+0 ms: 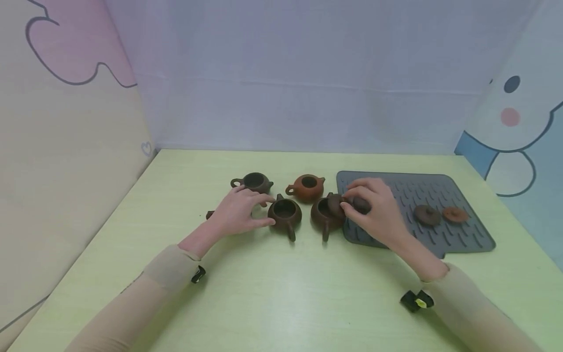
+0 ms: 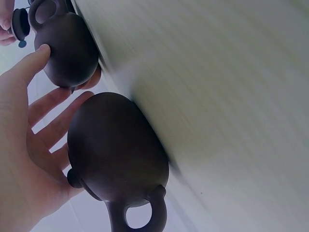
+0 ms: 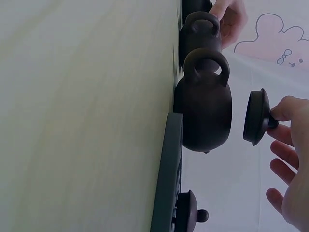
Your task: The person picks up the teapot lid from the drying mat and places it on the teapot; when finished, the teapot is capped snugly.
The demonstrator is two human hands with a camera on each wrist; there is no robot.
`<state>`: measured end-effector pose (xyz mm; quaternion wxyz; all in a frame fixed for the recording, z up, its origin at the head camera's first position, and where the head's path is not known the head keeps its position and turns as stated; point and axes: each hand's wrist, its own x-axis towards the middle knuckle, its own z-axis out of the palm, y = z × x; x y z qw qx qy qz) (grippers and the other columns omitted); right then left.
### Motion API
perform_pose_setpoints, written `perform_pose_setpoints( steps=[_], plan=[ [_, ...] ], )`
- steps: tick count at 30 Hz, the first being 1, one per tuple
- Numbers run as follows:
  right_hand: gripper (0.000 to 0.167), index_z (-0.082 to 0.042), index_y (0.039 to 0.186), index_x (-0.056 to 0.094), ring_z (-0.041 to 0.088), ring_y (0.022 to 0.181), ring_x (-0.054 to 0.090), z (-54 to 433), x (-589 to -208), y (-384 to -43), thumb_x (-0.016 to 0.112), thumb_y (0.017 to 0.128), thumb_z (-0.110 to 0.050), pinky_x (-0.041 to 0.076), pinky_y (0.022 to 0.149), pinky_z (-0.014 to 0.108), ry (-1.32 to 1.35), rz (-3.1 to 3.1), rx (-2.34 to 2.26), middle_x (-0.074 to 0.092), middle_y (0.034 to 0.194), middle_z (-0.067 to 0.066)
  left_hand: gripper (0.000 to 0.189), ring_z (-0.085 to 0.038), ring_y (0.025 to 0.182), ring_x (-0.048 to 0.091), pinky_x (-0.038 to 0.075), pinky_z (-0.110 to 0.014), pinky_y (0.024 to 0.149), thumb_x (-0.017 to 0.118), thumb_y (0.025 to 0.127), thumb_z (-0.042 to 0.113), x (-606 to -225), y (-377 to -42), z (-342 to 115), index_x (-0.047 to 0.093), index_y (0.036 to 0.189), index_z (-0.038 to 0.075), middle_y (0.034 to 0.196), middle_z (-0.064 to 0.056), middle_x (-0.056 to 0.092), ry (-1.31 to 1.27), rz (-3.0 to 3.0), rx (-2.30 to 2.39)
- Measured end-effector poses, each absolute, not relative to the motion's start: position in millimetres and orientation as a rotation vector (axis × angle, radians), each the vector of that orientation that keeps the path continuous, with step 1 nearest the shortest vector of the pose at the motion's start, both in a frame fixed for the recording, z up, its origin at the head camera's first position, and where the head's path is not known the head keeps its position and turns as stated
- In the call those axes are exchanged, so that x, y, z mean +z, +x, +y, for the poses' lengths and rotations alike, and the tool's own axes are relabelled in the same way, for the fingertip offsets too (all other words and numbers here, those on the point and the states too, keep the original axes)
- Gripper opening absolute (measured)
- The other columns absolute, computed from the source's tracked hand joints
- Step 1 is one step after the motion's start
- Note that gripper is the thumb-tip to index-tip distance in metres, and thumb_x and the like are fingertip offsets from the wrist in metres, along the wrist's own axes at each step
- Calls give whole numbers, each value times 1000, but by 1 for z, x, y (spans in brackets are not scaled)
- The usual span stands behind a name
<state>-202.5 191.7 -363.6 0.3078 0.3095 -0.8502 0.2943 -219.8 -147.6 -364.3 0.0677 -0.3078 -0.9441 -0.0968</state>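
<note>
My left hand (image 1: 239, 210) holds a dark brown open teapot (image 1: 285, 215) by its side, thumb near and fingers behind. Under that palm stands another dark teapot (image 2: 118, 145) with its lid on; in the head view the hand hides most of it. My right hand (image 1: 374, 208) pinches a dark lid (image 3: 256, 118) by its knob. The lid is raised and tilted beside the mouth of a second open brown teapot (image 1: 325, 215). Below the right hand, a further dark lid (image 1: 361, 205) lies on the grey mat, partly covered by the fingers.
Behind stand a dark open teapot (image 1: 255, 182) and a reddish open teapot (image 1: 306, 188). The grey ridged mat (image 1: 396, 234) on the right bears a brown lid (image 1: 427, 215) and a reddish lid (image 1: 455, 215). A pale curtain (image 1: 308, 98) closes off the table's far edge.
</note>
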Motion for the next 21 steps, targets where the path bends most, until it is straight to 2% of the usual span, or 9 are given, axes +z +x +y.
perform_pose_setpoints(
  steps=[10, 21],
  plan=[
    [15, -7, 92, 74, 30, 105, 57, 162, -363, -207, 81, 79, -12, 43, 93, 52, 855, -2240, 810, 68, 107, 11, 53, -21, 109, 67, 37, -57, 114, 71, 84, 54, -365, -221, -147, 66, 127, 24, 102, 4, 76, -929, -2847, -277],
    [16, -9, 96, 75, 26, 102, 60, 133, -364, -215, 80, 82, -12, 47, 90, 46, 935, -2217, 850, 68, 108, 9, 52, -20, 104, 68, 38, -56, 113, 72, 84, 53, -363, -220, -146, 67, 126, 23, 99, 4, 76, -931, -2851, -281]
  ],
)
